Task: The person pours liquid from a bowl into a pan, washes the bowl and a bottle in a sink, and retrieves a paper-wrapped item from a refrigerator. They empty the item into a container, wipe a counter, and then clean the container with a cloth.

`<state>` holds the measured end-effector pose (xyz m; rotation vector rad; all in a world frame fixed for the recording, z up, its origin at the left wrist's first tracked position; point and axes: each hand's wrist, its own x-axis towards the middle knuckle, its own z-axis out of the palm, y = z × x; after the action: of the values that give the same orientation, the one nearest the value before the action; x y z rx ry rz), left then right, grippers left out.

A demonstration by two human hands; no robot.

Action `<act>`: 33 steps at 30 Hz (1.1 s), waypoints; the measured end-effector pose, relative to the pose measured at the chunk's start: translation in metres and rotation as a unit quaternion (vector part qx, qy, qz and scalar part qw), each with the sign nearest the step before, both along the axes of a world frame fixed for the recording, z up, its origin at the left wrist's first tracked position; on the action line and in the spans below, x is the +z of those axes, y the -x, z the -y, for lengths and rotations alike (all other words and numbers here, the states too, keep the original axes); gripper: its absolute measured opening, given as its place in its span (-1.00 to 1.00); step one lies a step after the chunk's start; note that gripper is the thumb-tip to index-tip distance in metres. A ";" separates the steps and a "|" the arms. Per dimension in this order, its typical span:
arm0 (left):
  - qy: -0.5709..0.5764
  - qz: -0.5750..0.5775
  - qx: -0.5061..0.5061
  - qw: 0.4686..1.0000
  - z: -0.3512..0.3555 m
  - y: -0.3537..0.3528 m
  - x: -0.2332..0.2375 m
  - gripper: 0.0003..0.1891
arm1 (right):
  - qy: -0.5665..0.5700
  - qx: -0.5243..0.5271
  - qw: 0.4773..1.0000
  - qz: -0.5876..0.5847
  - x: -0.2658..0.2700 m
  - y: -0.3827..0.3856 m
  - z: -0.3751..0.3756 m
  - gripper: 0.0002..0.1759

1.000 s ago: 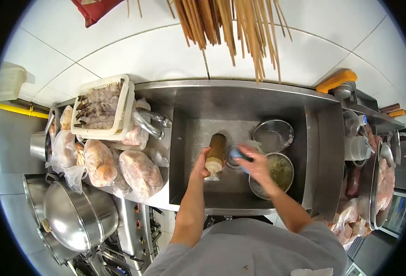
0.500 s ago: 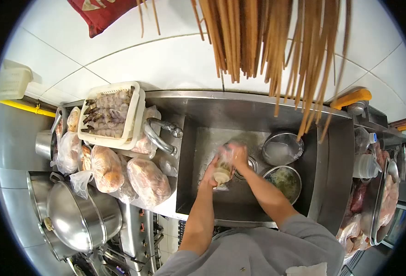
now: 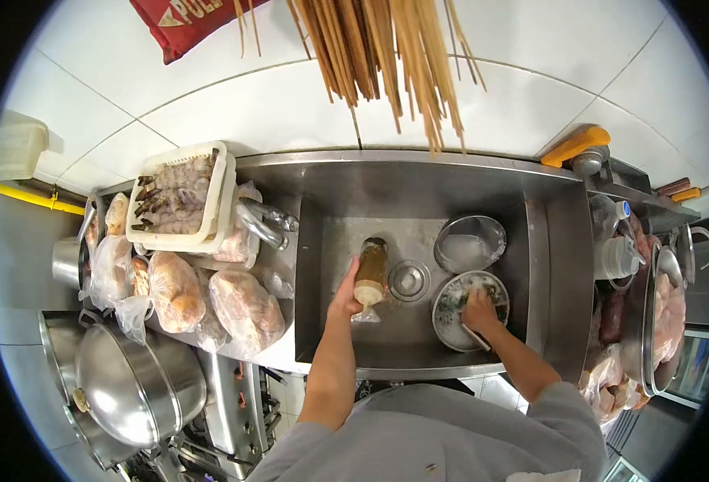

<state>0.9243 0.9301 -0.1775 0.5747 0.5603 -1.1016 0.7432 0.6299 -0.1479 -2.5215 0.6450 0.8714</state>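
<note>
My left hand (image 3: 346,291) is wrapped round a bottle (image 3: 371,269) with a brownish-green body and a pale, whitish end towards me. It is tilted over the sink (image 3: 334,241), left of the drain (image 3: 409,281). My right hand (image 3: 480,312) is down in a round metal bowl (image 3: 443,337) of white suds with dark green bits. Its fingers are bunched and partly covered by foam, so what they grip cannot be made out. Just behind that bowl is a second metal bowl (image 3: 471,243) holding cloudy liquid.
A curved faucet (image 3: 264,223) reaches over the sink's left side. Beside it are a white tray of shrimp (image 3: 174,193) and bagged meat (image 3: 246,312). Wooden sticks (image 3: 370,56) hang down in front of the wall. An orange-handled tool (image 3: 575,147) rests at the back right.
My right hand has left the bottle and moved right into the suds bowl. The bottle stays in my left hand. The view has shifted slightly, and more foam shows in the bowl.
</note>
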 end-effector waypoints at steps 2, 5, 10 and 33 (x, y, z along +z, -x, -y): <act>-0.089 0.050 -0.003 0.995 0.009 0.004 0.027 -0.33 | -0.054 -0.040 0.998 0.000 -0.027 0.008 0.004 -0.27; -0.061 0.039 -0.016 0.997 0.012 0.001 0.009 -0.35 | -0.170 -0.069 0.983 0.018 -0.001 0.008 0.025 -0.23; -0.011 -0.015 0.033 0.999 0.005 0.007 -0.019 -0.30 | -0.341 -0.072 0.883 0.315 0.104 -0.060 -0.054 -0.52; 0.033 0.048 -0.005 0.998 -0.012 -0.004 0.013 -0.29 | -0.288 0.010 0.852 0.437 0.022 -0.132 -0.145 -0.62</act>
<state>0.9285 0.9423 -0.1642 0.5691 0.4367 -1.0929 0.8757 0.7751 -0.1264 -2.0302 0.0264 -0.1444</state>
